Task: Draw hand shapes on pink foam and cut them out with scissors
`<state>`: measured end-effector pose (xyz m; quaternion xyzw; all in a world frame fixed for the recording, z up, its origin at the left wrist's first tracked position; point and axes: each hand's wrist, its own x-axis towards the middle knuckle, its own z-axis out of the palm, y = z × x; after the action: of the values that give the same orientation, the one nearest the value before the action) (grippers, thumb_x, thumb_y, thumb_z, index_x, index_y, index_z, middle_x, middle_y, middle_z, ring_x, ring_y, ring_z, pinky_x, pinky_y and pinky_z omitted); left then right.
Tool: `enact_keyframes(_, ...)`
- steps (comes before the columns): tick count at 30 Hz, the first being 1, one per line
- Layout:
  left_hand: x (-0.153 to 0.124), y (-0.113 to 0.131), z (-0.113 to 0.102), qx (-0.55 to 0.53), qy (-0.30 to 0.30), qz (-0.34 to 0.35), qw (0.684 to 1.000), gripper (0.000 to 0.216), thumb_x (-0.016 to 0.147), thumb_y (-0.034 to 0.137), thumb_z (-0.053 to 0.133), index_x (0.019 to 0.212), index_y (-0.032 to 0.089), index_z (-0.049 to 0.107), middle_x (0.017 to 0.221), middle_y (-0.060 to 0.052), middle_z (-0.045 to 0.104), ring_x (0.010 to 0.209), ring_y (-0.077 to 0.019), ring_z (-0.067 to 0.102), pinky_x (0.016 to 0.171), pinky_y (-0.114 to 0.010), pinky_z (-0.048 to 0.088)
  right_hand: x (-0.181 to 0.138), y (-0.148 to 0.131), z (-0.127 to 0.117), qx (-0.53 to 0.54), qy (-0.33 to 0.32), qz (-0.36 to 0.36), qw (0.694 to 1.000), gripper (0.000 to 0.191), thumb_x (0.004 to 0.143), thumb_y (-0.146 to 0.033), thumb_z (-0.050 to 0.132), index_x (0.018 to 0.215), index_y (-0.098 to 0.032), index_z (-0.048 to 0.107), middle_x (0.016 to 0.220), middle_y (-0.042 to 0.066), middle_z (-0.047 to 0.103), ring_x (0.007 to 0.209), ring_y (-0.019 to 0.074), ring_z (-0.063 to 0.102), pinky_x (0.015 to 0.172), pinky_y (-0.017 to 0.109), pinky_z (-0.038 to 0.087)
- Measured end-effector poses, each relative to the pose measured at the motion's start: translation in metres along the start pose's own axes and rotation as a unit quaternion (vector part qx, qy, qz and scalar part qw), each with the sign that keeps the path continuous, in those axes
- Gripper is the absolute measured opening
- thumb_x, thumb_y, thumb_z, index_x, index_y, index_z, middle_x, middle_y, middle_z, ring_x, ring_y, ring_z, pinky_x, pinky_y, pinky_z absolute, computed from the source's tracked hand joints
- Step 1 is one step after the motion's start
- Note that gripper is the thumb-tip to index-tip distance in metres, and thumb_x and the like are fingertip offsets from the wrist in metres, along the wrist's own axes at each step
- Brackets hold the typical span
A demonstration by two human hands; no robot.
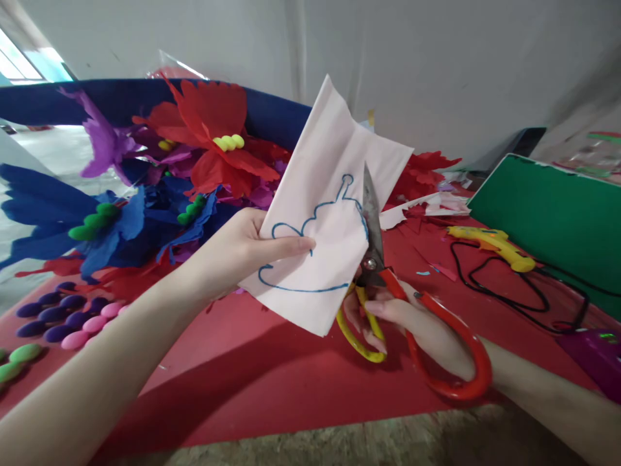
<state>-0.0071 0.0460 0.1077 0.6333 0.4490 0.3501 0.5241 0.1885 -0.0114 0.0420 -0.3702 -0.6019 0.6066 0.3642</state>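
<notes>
A folded sheet of pale pink paper (315, 175) with a blue-drawn wavy outline is pinched in my left hand (247, 249), thumb on top and the fingers hidden behind. My right hand (410, 317) grips a pair of scissors (371, 226) with one red and one yellow handle. The scissors point upward at the right side of the paper, with one blade in front of the sheet along the drawn line. The other blade is hidden behind the paper. A cut edge shows beside the blades.
Red crepe-paper butterflies (218, 129) and blue ones (97, 213) are piled at the left. Purple pom-poms (53, 314) and pink ones (92, 327) lie near my left forearm. A yellow glue gun (495, 243) with a black cord lies before a green board (553, 213). Paper scraps (431, 206) lie behind the scissors.
</notes>
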Motion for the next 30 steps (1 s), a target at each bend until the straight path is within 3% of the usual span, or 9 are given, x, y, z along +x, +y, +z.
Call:
enact_keyframes(5,-0.002,-0.001,0.003,0.024,-0.03,0.035,0.999,0.02,0.058,0.028,0.066,0.047,0.012,0.063,0.046,-0.002,0.058,0.039,-0.0099,0.049,0.034,-0.016,0.031,-0.001,0.001,0.002,0.0,-0.004,-0.017,1.0,0.014,0.081,-0.023,0.041,0.071,-0.016,0.047,0.057,-0.001,0.047,0.049,0.0084,0.046,0.047,0.021,0.039)
enact_keyframes(11,-0.004,0.0,0.004,0.023,-0.036,0.038,0.998,0.021,0.058,0.026,0.066,0.043,0.014,0.06,0.043,0.001,0.055,0.037,-0.0073,0.045,0.033,-0.015,0.029,-0.002,-0.001,0.005,-0.032,0.053,-0.011,0.998,0.043,0.087,-0.047,0.04,0.058,-0.016,0.041,0.049,-0.002,0.041,0.043,0.0069,0.039,0.041,0.021,0.03)
enact_keyframes(16,-0.002,0.0,0.0,-0.01,-0.028,0.017,0.999,0.016,0.055,0.027,0.069,0.048,0.013,0.064,0.047,-0.002,0.061,0.038,-0.0117,0.052,0.033,-0.017,0.035,-0.003,-0.004,0.007,-0.027,0.08,0.015,0.996,0.045,0.084,-0.053,0.043,0.058,-0.016,0.038,0.047,-0.005,0.034,0.038,0.0043,0.032,0.036,0.018,0.025)
enact_keyframes(21,0.0,0.003,-0.013,-0.025,-0.036,-0.01,0.999,0.013,0.051,0.024,0.07,0.047,0.012,0.065,0.044,-0.001,0.061,0.035,-0.0108,0.053,0.032,-0.016,0.037,0.0,-0.008,-0.001,-0.006,0.007,0.029,1.0,0.042,0.084,-0.05,0.043,0.06,-0.017,0.036,0.045,-0.006,0.03,0.036,0.0045,0.028,0.034,0.019,0.023)
enact_keyframes(26,0.0,0.01,-0.031,0.058,-0.102,-0.068,0.991,0.015,0.053,0.025,0.07,0.053,0.011,0.066,0.05,-0.001,0.064,0.039,-0.0106,0.055,0.037,-0.017,0.041,-0.001,-0.021,-0.022,-0.201,-0.034,0.05,0.978,0.021,0.086,-0.033,0.042,0.074,-0.016,0.044,0.06,-0.002,0.044,0.052,0.0076,0.04,0.048,0.021,0.032)
enact_keyframes(30,-0.001,0.011,-0.037,0.11,-0.125,-0.056,0.984,0.021,0.058,0.028,0.067,0.049,0.009,0.059,0.037,0.005,0.046,0.033,-0.0024,0.039,0.032,-0.01,0.028,-0.003,-0.031,-0.032,-0.34,-0.043,0.096,0.934,0.019,0.083,-0.033,0.042,0.077,-0.016,0.047,0.069,0.001,0.05,0.059,0.0101,0.043,0.052,0.022,0.034)
